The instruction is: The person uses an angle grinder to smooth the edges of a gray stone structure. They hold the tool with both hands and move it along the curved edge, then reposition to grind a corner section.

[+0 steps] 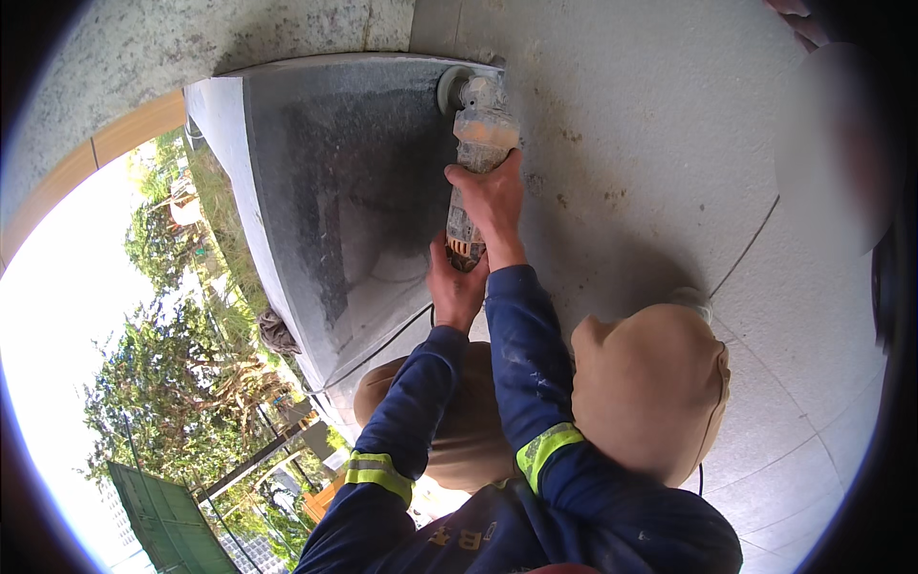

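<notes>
The person crouches over a polished dark granite slab [354, 182], working an angle grinder [475, 153] whose disc [449, 89] meets the slab's far corner, toward twelve o'clock from the hands. The right hand [492, 206] is clamped around the dust-caked grinder body; the left hand [454, 287] grips its rear end at six o'clock, where the cable [382, 344] trails off. Doing this well likely means keeping the disc flat to the edge with steady, light pressure and the cable clear of it. The slab is glossy and speckled, with a pale bevelled rim; the surrounding concrete floor [650, 143] is rough, grey and dusty.
</notes>
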Tool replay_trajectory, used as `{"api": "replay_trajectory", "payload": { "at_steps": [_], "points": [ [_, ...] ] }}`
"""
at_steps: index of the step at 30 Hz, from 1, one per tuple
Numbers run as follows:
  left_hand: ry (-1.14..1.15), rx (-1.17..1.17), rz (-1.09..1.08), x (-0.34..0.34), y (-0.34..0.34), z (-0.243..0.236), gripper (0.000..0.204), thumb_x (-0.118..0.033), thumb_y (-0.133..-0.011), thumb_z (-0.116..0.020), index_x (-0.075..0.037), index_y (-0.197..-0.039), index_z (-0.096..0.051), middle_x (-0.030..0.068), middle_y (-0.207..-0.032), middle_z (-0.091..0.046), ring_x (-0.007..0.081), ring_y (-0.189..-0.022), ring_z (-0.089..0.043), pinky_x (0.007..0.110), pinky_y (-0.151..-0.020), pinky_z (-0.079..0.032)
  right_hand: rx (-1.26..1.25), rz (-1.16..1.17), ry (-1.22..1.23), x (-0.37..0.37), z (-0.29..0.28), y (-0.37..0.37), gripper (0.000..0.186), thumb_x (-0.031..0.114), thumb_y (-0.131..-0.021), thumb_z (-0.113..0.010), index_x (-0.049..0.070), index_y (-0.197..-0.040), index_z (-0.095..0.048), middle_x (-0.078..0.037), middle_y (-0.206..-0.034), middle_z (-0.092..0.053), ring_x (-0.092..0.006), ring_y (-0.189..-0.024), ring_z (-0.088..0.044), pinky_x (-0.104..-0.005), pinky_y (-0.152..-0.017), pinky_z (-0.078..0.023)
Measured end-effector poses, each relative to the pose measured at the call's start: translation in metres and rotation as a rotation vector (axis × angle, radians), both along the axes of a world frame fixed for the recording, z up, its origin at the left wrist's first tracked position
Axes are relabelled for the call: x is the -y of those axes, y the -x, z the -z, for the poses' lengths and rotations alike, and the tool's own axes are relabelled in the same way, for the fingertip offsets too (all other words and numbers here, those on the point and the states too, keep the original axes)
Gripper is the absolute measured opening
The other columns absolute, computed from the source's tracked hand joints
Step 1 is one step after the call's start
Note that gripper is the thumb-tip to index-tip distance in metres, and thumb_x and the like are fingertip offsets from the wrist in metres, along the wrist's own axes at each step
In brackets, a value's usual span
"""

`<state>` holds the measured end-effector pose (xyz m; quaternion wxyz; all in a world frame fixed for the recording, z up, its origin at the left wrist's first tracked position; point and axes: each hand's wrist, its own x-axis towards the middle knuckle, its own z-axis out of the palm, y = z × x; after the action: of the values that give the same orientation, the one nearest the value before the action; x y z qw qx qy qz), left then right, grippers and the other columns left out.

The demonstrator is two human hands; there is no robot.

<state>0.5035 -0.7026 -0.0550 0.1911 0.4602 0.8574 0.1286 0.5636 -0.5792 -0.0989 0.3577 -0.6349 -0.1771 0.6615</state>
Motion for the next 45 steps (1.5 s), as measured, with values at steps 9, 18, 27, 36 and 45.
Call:
{"api": "replay_trajectory", "payload": {
  "at_steps": [9, 18, 27, 36, 45],
  "points": [
    [-0.064, -0.048, 0.022, 0.017, 0.012, 0.003, 0.072, -0.024, -0.078, -0.084, 0.0, -0.134, -0.046, 0.0242, -0.107, -0.069, 0.0378, -0.097, -0.07, 0.043, -0.084, -0.054, -0.044, -0.004, -0.001, 0.009, -0.021, 0.001, 0.071, 0.029, -0.069, -0.081, -0.005, -0.119, -0.044, -0.028, -0.098, -0.068, -0.0438, -0.089, -0.069, -0.047, -0.081, -0.055],
    [-0.041, 0.005, -0.029, 0.021, 0.016, -0.004, 0.074, -0.025, -0.077, -0.085, 0.0, -0.135, -0.047, 0.0229, -0.11, -0.069, 0.0326, -0.102, -0.07, 0.04, -0.086, -0.054, 0.0, -0.015, -0.03, 0.014, -0.024, 0.008, 0.071, 0.029, -0.07, -0.081, -0.004, -0.119, -0.041, -0.029, -0.096, -0.067, -0.0465, -0.088, -0.068, -0.0496, -0.081, -0.055],
    [-0.031, -0.033, -0.031, 0.024, 0.01, -0.006, 0.072, -0.025, -0.078, -0.085, 0.0, -0.135, -0.049, 0.0222, -0.112, -0.069, 0.0315, -0.103, -0.069, 0.04, -0.087, -0.053, 0.022, -0.068, -0.01, 0.014, -0.027, 0.003, 0.07, 0.028, -0.07, -0.08, -0.004, -0.118, -0.041, -0.028, -0.095, -0.068, -0.0456, -0.085, -0.069, -0.0503, -0.08, -0.055],
    [-0.029, -0.025, -0.039, 0.021, 0.005, -0.007, 0.073, -0.024, -0.077, -0.085, 0.001, -0.135, -0.048, 0.023, -0.114, -0.068, 0.0308, -0.104, -0.069, 0.039, -0.088, -0.052, 0.016, -0.077, -0.018, 0.011, -0.029, -0.001, 0.07, 0.028, -0.069, -0.08, -0.004, -0.118, -0.042, -0.028, -0.097, -0.068, -0.0447, -0.088, -0.069, -0.049, -0.081, -0.055],
    [-0.057, 0.002, -0.054, 0.019, 0.003, -0.006, 0.072, -0.025, -0.078, -0.084, 0.002, -0.135, -0.05, 0.0215, -0.113, -0.068, 0.0305, -0.102, -0.069, 0.039, -0.087, -0.052, 0.013, -0.071, -0.042, 0.008, -0.03, -0.003, 0.072, 0.029, -0.07, -0.081, -0.004, -0.12, -0.042, -0.028, -0.099, -0.068, -0.0451, -0.089, -0.069, -0.0488, -0.081, -0.055]
  ]
}}
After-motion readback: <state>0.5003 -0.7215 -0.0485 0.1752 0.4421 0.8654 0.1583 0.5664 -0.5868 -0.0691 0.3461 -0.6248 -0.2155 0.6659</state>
